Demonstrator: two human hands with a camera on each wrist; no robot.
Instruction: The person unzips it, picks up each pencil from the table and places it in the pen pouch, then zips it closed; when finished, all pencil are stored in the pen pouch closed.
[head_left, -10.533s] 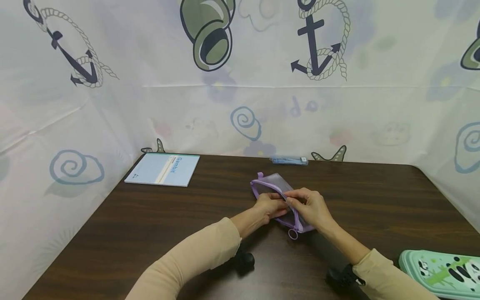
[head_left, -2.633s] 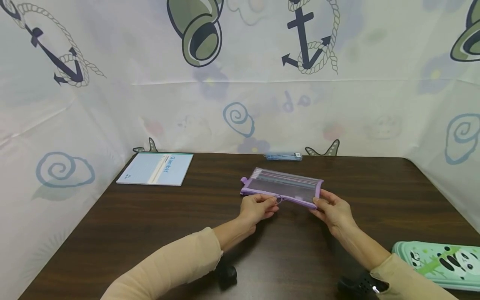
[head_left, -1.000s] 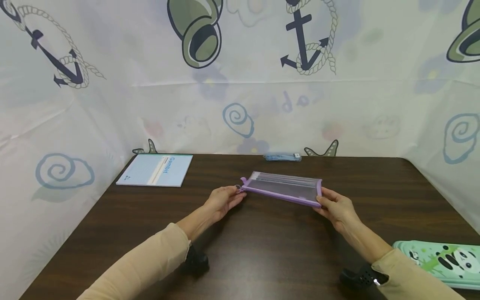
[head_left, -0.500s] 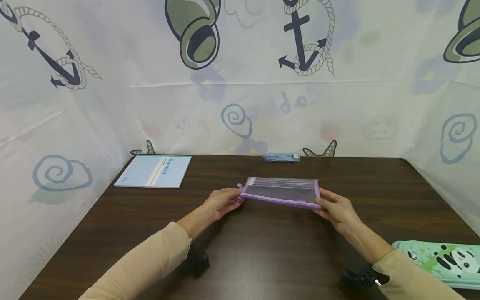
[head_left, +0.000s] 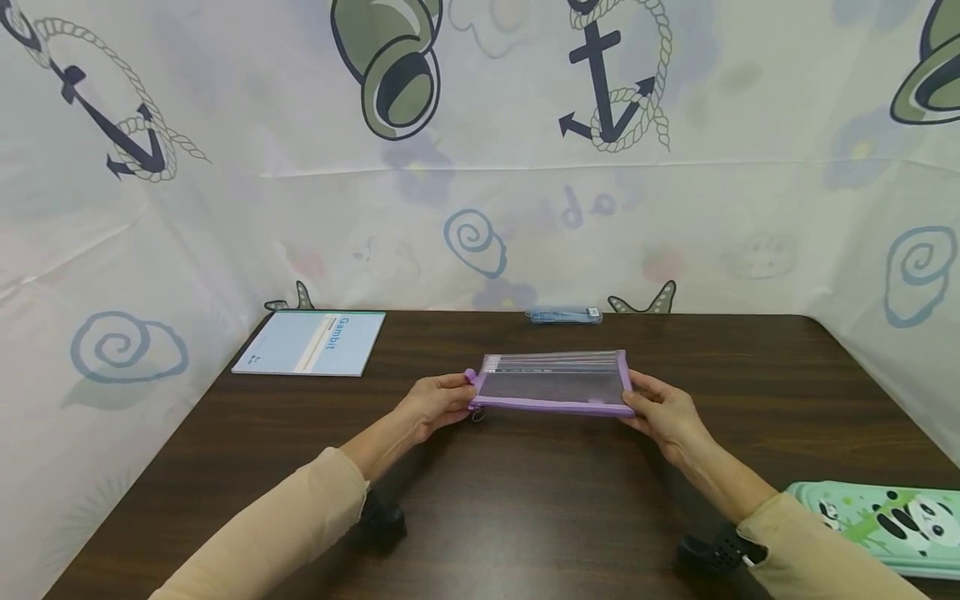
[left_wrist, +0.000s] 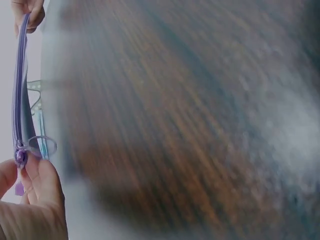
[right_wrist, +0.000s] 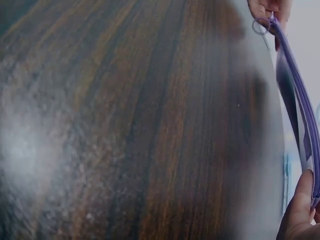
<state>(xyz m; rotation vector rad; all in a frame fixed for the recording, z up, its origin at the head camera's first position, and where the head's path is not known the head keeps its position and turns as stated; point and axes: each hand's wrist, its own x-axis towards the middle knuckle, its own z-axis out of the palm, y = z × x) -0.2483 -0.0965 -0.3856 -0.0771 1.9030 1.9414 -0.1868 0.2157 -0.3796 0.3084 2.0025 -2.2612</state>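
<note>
A see-through zip pencil pouch (head_left: 555,387) with purple edging spans the space between both hands over the table. My left hand (head_left: 433,407) pinches its left end by the zip, fingers and thumb on either side. In the left wrist view the zip (left_wrist: 21,85) runs fully closed, its puller ring (left_wrist: 47,145) hanging at that end. My right hand (head_left: 667,415) grips the right end of the pouch, thumb on the near corner. The right wrist view shows the purple zip edge (right_wrist: 300,95) stretching from one hand to the other.
A light blue notebook (head_left: 309,342) marked "Gambit" lies at the back left of the dark wooden table (head_left: 525,517). At the back edge is a small blue clear packet (head_left: 564,316). A green panda pencil case (head_left: 885,527) sits at the front right. Patterned cloth hangs behind.
Earlier the pouch was unzipped with both hands at its opening. The left hand drew the puller to the left end and now holds that end; the pouch has shifted slightly left and levelled.
</note>
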